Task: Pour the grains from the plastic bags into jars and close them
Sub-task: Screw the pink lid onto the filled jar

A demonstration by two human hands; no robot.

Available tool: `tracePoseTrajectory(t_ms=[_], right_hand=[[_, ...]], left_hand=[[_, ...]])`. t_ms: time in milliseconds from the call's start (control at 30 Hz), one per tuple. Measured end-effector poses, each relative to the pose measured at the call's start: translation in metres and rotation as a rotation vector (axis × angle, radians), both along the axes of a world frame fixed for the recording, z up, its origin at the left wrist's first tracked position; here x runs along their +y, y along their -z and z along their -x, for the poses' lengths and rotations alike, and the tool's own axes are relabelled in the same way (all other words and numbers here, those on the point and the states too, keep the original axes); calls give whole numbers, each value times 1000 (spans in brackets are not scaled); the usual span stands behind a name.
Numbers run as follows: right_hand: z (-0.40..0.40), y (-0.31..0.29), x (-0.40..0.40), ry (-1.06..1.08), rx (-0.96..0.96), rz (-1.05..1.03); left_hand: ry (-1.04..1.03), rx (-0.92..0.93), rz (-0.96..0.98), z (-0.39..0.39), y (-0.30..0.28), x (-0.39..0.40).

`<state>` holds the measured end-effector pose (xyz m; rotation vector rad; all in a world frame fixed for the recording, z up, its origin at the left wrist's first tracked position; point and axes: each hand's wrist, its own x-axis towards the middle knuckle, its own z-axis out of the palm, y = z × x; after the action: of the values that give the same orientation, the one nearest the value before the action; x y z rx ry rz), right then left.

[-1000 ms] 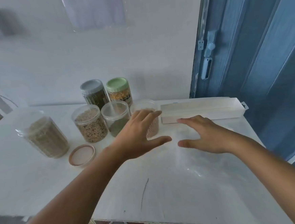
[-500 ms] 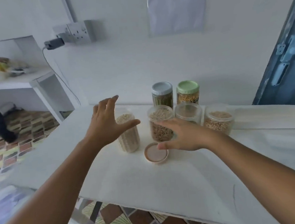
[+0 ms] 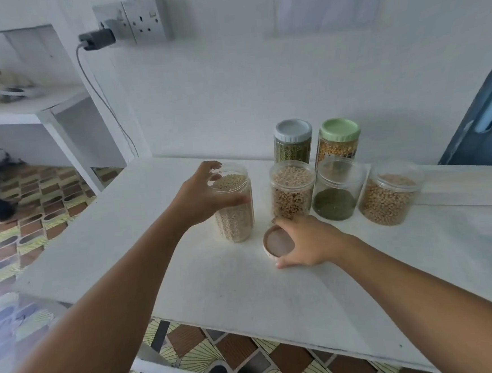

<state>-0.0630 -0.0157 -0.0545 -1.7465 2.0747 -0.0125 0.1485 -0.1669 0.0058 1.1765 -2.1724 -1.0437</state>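
Observation:
A tall open jar of pale grain stands on the white table. My left hand grips it near the top, fingers curled round its side. Just right of its base lies a pinkish lid, flat on the table. My right hand holds that lid, with fingers and thumb curled round its edge. Behind them stand three open jars: one of beige beans, one of green powder, one of light brown grain.
Two closed jars stand at the back, one with a grey lid, one with a green lid. A wall socket with a plugged charger is up left. A blue door is at the right. The table's front edge is near me.
The view has swung left. My left hand has closed round the tall jar, and my right hand has dropped onto the pinkish lid and taken hold of it.

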Motion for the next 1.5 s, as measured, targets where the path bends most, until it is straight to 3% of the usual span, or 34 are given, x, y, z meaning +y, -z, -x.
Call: tracePoseTrajectory(t_ms=[200, 600, 967, 1500], right_hand=[[-1, -10, 3, 4, -90, 93], [-1, -94, -7, 21, -182, 342], [-26, -104, -57, 75, -613, 492], [-38, -117, -85, -136, -428, 315]], left_hand=[[3, 14, -9, 0, 2, -2], [103, -47, -79, -7, -3, -2], [180, 83, -195, -14, 1, 1], [222, 178, -255, -19, 2, -4]])
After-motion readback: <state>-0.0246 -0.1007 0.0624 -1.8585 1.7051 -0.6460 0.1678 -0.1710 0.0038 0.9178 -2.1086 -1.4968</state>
